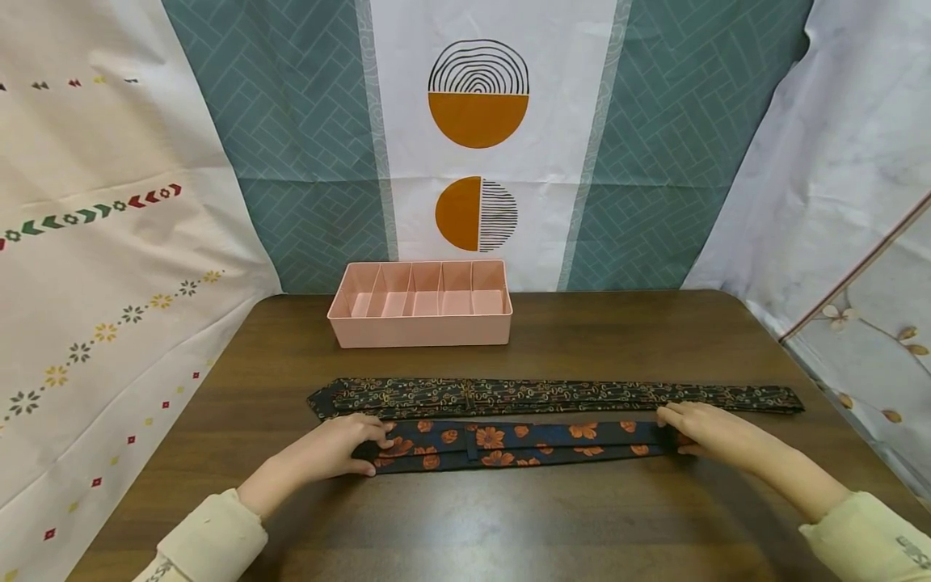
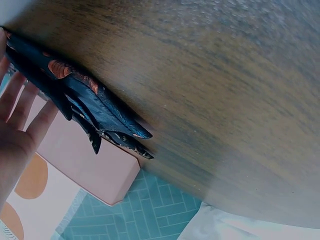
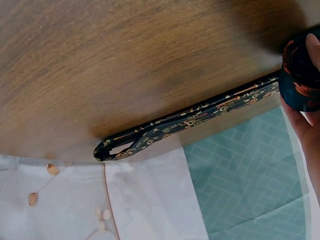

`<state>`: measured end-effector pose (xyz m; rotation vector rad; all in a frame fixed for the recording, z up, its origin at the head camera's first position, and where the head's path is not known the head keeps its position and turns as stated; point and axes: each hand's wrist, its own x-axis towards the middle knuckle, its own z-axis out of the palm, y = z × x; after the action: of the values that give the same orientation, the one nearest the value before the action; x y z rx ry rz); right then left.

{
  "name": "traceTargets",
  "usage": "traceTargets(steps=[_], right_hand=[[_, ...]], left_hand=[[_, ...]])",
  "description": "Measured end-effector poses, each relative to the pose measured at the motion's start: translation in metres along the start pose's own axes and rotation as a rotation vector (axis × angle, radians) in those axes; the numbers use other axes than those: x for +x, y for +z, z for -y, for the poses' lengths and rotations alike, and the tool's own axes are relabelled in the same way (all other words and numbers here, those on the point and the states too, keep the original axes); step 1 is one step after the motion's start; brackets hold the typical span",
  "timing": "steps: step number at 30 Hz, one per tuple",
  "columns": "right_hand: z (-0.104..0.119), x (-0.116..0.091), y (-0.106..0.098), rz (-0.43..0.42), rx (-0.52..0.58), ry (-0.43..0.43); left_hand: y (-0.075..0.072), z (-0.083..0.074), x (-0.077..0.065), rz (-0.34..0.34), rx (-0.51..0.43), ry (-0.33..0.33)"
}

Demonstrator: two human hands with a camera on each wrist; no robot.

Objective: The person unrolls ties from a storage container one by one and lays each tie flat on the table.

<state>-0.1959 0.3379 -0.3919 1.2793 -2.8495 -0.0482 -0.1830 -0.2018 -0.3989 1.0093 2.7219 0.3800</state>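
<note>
A dark necktie with orange flowers (image 1: 489,437) lies folded lengthwise across the table, a narrow dark loop band near its middle. My left hand (image 1: 340,446) pinches its left end, fingers on the far edge and thumb on the near edge. Loose dark layers of that end (image 2: 105,112) stick out past the fingers in the left wrist view. At the other end my right hand (image 1: 704,433) grips the tie, whose fold (image 3: 295,75) curves round into a loop by the thumb. Just behind lies a second folded necktie (image 1: 553,394), black with a small gold and orange pattern.
A pink box (image 1: 425,331) with several upright dividers stands near the back of the brown wooden table (image 1: 465,525). Patterned cloths hang behind it and along both sides. The second tie's right end forms an open fold near the table's right edge.
</note>
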Motion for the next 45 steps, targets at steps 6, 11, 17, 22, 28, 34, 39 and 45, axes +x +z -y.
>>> traceTargets(steps=[6,11,17,22,28,34,39,45], right_hand=[[-0.003,-0.003,0.000,-0.011,-0.031,-0.006],[-0.006,-0.004,0.001,-0.052,-0.056,-0.043],[-0.005,-0.003,0.000,-0.026,-0.058,-0.038],[-0.005,-0.004,-0.001,-0.002,-0.046,-0.023],[-0.006,-0.005,0.000,-0.033,-0.057,-0.079],[-0.009,-0.007,0.002,-0.031,-0.047,-0.072],[-0.009,-0.011,0.002,-0.027,-0.039,-0.038],[-0.011,-0.015,0.002,-0.044,-0.072,-0.031]], left_hand=[[0.000,-0.001,0.001,0.001,0.000,-0.001],[-0.001,-0.001,0.000,0.004,0.009,-0.001],[-0.003,-0.002,-0.001,-0.004,0.014,0.016],[-0.004,-0.003,-0.001,0.002,0.005,0.013],[-0.004,-0.003,0.000,0.010,0.001,0.013],[-0.003,-0.002,0.000,0.013,-0.002,0.003],[-0.001,-0.002,0.000,0.003,0.002,0.008],[-0.001,0.000,0.000,0.002,0.008,-0.005]])
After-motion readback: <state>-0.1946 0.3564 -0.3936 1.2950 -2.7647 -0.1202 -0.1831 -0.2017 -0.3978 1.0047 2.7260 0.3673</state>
